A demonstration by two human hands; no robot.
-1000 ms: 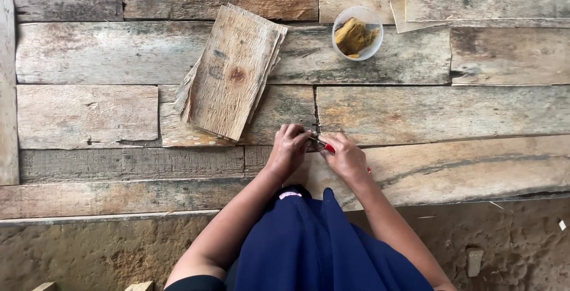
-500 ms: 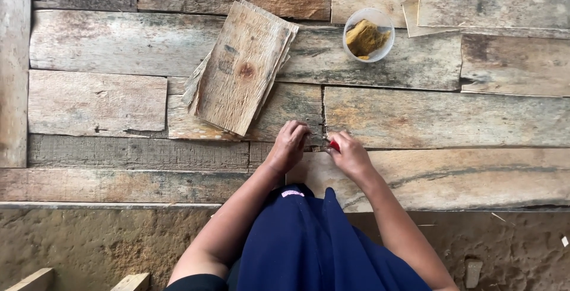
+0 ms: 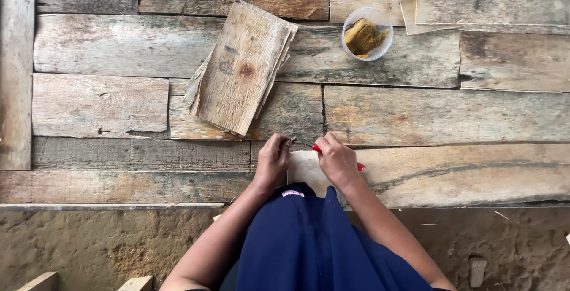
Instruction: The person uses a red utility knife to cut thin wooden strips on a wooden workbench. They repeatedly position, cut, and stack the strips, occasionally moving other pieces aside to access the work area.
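A: We see both hands working close together at the near edge of the plank surface. The left hand is curled, its fingertips pinched on a small greyish piece at the seam between 2 boards.

B: Agreed. The right hand is closed around a red-handled tool; only the red ends show on either side of the fist, so we cannot tell what kind of tool it is.

A: What has changed for us? Against the picture from 1 second back, the 2 hands sit a little further apart, and the red handle shows more plainly past the right fist. The view has shifted slightly as well.

B: We judge that as small fiddling at 1 spot, not a move elsewhere. The hands stay over the same seam, just in front of the pale board at the edge.

A: Nothing else has been touched. The stack of thin wooden sheets lies tilted, well apart from the hands, and the clear cup with yellow-brown material stands further off to the right.

B: Below the planks we see bare earth and the person's dark blue garment.
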